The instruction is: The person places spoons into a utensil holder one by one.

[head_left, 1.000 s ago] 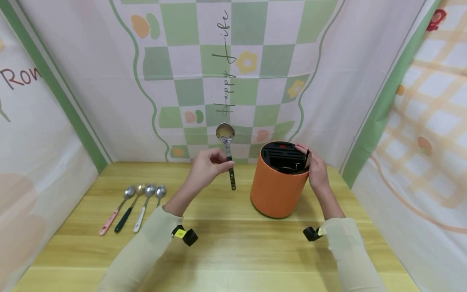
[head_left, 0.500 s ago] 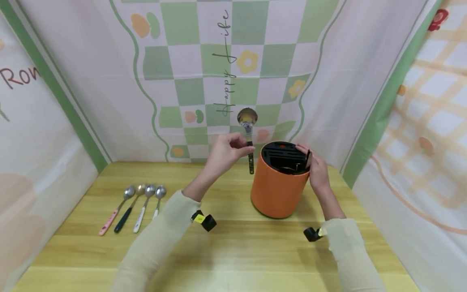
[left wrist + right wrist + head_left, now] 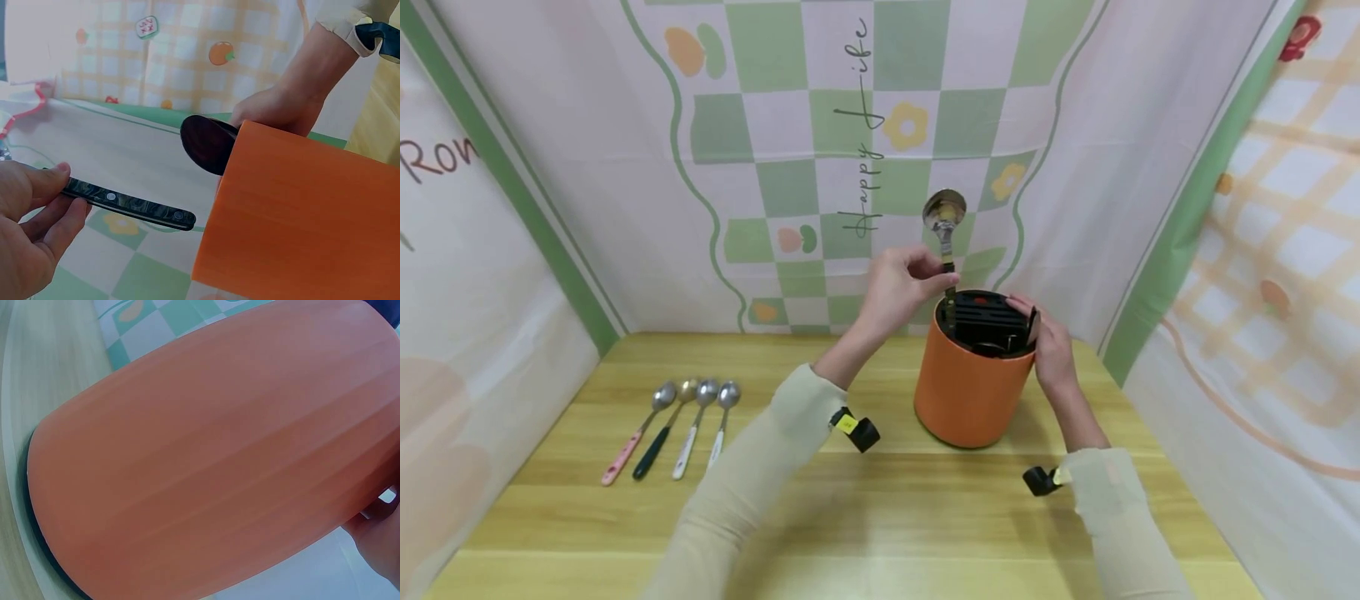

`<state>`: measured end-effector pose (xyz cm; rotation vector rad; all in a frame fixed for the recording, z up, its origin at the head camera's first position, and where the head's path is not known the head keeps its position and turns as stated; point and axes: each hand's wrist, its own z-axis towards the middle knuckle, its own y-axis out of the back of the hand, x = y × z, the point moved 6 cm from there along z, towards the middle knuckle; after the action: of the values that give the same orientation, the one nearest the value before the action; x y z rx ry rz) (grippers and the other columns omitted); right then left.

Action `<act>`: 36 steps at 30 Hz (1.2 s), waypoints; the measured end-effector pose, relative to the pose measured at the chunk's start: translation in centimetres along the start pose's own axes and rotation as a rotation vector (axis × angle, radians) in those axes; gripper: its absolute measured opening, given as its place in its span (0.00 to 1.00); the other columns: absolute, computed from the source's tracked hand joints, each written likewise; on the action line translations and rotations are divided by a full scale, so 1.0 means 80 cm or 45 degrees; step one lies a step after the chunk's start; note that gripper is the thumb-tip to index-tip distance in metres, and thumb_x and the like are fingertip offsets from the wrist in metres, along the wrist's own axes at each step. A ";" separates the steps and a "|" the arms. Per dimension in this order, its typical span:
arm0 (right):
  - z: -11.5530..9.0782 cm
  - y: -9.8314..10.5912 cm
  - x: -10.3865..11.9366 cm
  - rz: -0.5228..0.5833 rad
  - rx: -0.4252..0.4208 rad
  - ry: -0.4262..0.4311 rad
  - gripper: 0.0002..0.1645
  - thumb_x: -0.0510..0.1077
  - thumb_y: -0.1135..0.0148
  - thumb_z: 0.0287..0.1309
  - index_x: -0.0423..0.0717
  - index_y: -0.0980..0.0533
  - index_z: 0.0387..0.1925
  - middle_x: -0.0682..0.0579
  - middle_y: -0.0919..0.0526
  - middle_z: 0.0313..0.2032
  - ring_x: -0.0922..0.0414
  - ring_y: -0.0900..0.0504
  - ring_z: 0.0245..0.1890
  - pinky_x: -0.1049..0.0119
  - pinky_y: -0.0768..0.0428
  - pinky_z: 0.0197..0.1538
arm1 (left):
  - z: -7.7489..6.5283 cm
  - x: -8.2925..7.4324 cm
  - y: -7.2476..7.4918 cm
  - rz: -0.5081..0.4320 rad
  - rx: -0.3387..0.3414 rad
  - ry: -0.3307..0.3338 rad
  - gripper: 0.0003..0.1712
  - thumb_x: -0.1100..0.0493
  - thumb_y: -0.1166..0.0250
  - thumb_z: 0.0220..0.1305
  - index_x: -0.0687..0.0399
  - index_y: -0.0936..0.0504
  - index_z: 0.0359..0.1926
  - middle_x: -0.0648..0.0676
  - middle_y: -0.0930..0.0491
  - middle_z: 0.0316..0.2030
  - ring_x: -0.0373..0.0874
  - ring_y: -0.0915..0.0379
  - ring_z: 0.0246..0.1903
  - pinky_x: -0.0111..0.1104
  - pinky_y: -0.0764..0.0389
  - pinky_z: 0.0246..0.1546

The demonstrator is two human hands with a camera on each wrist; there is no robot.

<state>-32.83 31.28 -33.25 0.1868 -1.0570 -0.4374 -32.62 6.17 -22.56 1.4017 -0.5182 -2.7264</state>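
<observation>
Pinching the black-handled spoon (image 3: pixel 946 242) right of the head view's centre, the left hand (image 3: pixel 901 287) has shifted up and rightward; the right hand (image 3: pixel 1054 348) still grips the orange utensil holder (image 3: pixel 973 396).

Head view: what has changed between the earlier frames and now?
The left hand moved the dark-handled spoon right and up in the picture; its handle now overlaps the top of the orange holder. Nothing was let go. The right hand, holder and four other spoons stayed put.
</observation>
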 end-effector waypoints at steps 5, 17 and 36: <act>-0.001 0.000 0.001 -0.008 -0.004 0.005 0.32 0.52 0.68 0.80 0.35 0.26 0.63 0.38 0.30 0.69 0.43 0.37 0.73 0.45 0.43 0.76 | 0.007 0.004 -0.018 0.069 0.027 0.002 0.09 0.56 0.26 0.59 0.56 0.16 0.31 0.54 0.14 0.30 0.40 0.21 0.28 0.24 0.21 0.29; 0.000 0.000 -0.002 -0.046 0.006 0.020 0.30 0.48 0.70 0.81 0.36 0.27 0.63 0.37 0.30 0.69 0.42 0.38 0.73 0.43 0.43 0.76 | 0.007 0.034 -0.049 0.295 0.113 -0.046 0.08 0.56 0.27 0.61 0.55 0.15 0.34 0.53 0.15 0.32 0.40 0.20 0.31 0.21 0.23 0.31; -0.001 0.002 -0.001 -0.068 -0.001 0.020 0.32 0.53 0.68 0.80 0.37 0.26 0.64 0.39 0.30 0.69 0.43 0.38 0.73 0.45 0.42 0.76 | -0.021 0.069 -0.055 0.484 0.163 0.055 0.12 0.59 0.33 0.66 0.57 0.12 0.48 0.55 0.14 0.47 0.45 0.14 0.44 0.27 0.15 0.41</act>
<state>-32.71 31.41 -33.30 0.2180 -1.0383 -0.4838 -34.04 8.86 -29.10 1.2312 -0.8697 -2.3926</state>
